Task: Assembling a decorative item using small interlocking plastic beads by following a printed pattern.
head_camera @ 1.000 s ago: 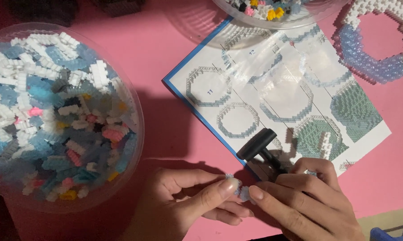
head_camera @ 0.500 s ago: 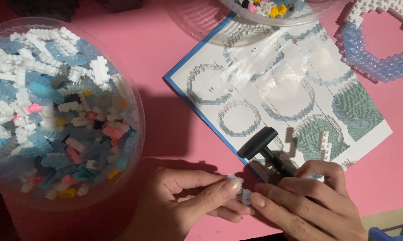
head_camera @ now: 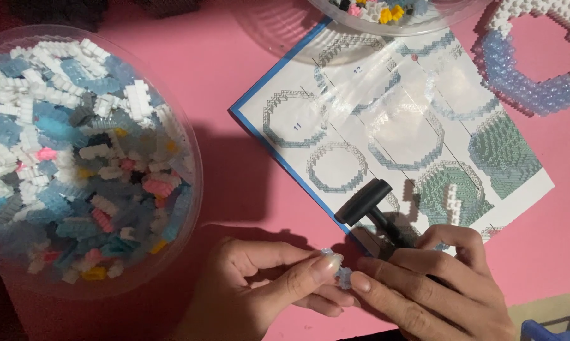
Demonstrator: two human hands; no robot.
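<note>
My left hand (head_camera: 269, 287) and my right hand (head_camera: 433, 284) meet low in the middle, fingertips pinching a tiny pale blue brick piece (head_camera: 343, 275) between them. My right hand also grips a small black hammer-shaped tool (head_camera: 368, 205), whose head sticks up over the instruction sheet (head_camera: 392, 132). That white sheet with a blue border shows ring-shaped build steps and lies on the pink table (head_camera: 234, 82).
A large clear round tub (head_camera: 76, 164) full of white, blue and pink mini bricks sits at left. Another clear bowl (head_camera: 386, 19) overlaps the sheet's top. A partly built ring of white and pale blue bricks (head_camera: 537, 69) lies at top right. A blue object (head_camera: 553, 328) shows at bottom right.
Both hands have shifted slightly up and right with the small piece still pinched between them; the black tool has tilted a little with the right hand.
</note>
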